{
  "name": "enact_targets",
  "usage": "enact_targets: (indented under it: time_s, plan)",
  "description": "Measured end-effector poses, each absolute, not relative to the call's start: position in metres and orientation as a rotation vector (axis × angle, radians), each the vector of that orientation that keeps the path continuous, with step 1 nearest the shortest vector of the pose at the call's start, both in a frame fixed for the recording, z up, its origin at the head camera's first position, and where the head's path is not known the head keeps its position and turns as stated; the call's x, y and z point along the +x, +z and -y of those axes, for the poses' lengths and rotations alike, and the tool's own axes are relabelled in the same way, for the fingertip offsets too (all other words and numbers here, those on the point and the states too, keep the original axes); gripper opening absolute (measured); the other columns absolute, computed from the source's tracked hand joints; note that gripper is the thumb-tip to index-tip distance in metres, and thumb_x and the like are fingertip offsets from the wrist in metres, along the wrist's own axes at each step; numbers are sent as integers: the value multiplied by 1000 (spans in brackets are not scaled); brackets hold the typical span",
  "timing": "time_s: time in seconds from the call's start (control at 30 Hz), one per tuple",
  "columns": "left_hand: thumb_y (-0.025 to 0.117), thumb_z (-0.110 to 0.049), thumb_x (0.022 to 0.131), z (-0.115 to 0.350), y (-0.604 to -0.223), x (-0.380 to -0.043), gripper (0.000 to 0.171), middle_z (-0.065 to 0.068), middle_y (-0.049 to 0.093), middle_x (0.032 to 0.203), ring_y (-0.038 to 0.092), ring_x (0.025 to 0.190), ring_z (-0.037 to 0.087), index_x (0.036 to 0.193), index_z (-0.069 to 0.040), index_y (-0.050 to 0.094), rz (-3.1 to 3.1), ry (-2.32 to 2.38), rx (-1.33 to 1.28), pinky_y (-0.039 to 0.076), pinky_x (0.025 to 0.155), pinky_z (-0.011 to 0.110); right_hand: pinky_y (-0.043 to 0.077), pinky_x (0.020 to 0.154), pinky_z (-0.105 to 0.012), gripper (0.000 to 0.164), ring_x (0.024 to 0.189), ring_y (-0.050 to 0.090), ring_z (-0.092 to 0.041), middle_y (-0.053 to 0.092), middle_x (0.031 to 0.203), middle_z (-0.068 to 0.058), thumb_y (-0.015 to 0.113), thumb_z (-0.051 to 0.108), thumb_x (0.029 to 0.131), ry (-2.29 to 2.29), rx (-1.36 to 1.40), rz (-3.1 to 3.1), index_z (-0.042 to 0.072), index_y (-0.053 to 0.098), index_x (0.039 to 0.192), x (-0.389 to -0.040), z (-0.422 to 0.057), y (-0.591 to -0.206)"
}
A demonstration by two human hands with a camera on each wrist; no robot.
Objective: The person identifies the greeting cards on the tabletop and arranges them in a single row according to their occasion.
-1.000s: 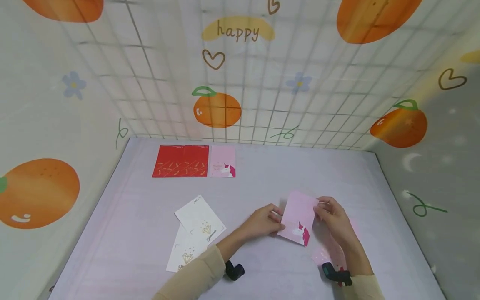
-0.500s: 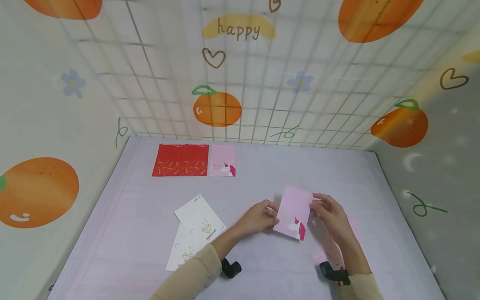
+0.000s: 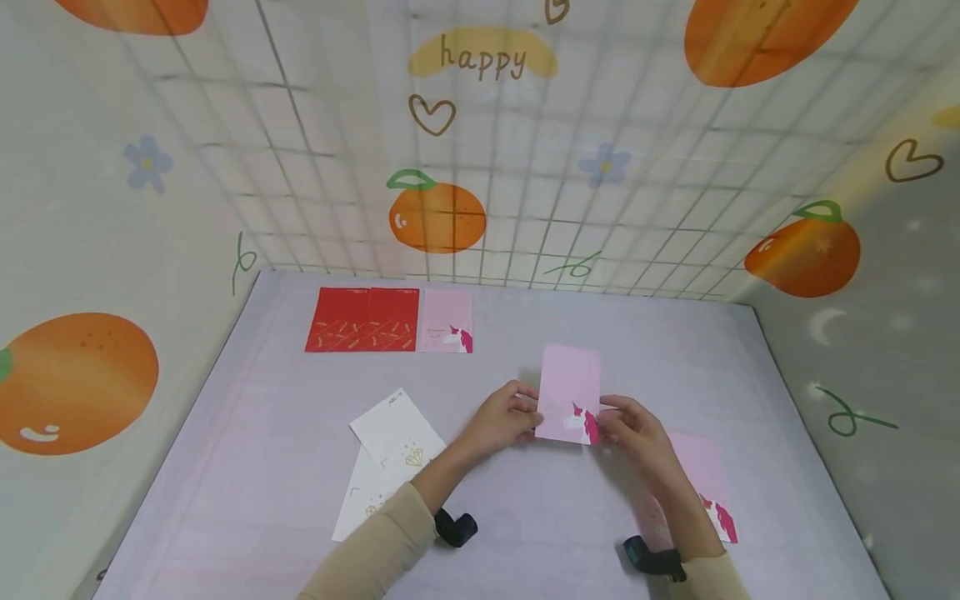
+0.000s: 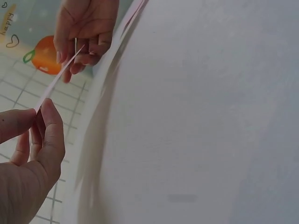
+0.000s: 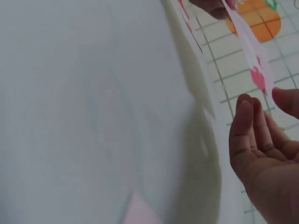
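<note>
My left hand (image 3: pixel 501 417) pinches the lower left edge of a pink card (image 3: pixel 567 387) printed with a white and magenta unicorn. The card is raised above the table, its printed side towards me. At its lower right edge is my right hand (image 3: pixel 637 433), fingers loosely bent. The right wrist view shows a gap between the thumb (image 5: pixel 286 100) and the other fingers, with the card's corner close by. Edge-on in the left wrist view, the card (image 4: pixel 58 78) spans from the left fingertips towards the right hand.
Two red cards (image 3: pixel 360 321) and another pink unicorn card (image 3: pixel 447 321) form a row at the back left. Overlapping white diamond cards (image 3: pixel 397 425) lie partly under the left forearm. Further pink cards (image 3: pixel 697 467) lie beneath the right forearm. A patterned curtain (image 3: pixel 525 167) surrounds the table.
Both hands have moved the pink card left and towards the back, turning it from slanted to nearly upright. The right fingers have slid lower along its edge and loosened.
</note>
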State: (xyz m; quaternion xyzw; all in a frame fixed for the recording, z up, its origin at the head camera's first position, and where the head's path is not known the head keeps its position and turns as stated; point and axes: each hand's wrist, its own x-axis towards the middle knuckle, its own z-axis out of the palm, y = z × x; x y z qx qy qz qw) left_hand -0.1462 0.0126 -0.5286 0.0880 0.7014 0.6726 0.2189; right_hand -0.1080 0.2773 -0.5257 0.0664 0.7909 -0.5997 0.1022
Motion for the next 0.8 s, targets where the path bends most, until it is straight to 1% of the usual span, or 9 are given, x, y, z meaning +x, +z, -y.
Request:
enact_targets:
  time_s: [0.1, 0.33, 0.63, 0.8]
  plan:
    - [69, -11, 95, -10, -529, -148, 27, 8, 65, 96, 68, 82, 20, 120, -9, 58, -1943, 1877, 230, 60, 73, 34, 52, 86, -26, 50, 100, 62, -20, 66, 113, -12, 67, 38, 96, -1742, 207, -2347, 11, 55, 137, -109, -269, -526]
    - [69, -11, 94, -7, -527, -150, 29, 8, 65, 98, 68, 83, 19, 120, -8, 57, -1939, 1883, 204, 59, 72, 34, 54, 74, -28, 42, 84, 60, -23, 63, 101, -15, 69, 30, 96, -1789, 228, -2339, 7, 59, 130, -115, -256, -529]
    - [70, -12, 94, 0, -527, -158, 27, 7, 65, 99, 68, 85, 21, 119, -11, 59, -2020, 1867, 173, 60, 74, 37, 55, 72, -27, 34, 80, 61, -25, 63, 96, -18, 68, 22, 97, -1807, 102, -2415, 4, 61, 125, -125, -246, -528]
    - [70, -13, 94, 10, -523, -168, 27, 6, 65, 101, 68, 85, 21, 119, -11, 59, -2103, 1848, 167, 60, 73, 35, 56, 72, -28, 32, 79, 61, -26, 64, 94, -15, 68, 20, 98, -1771, 75, -2482, 5, 62, 125, -138, -234, -522]
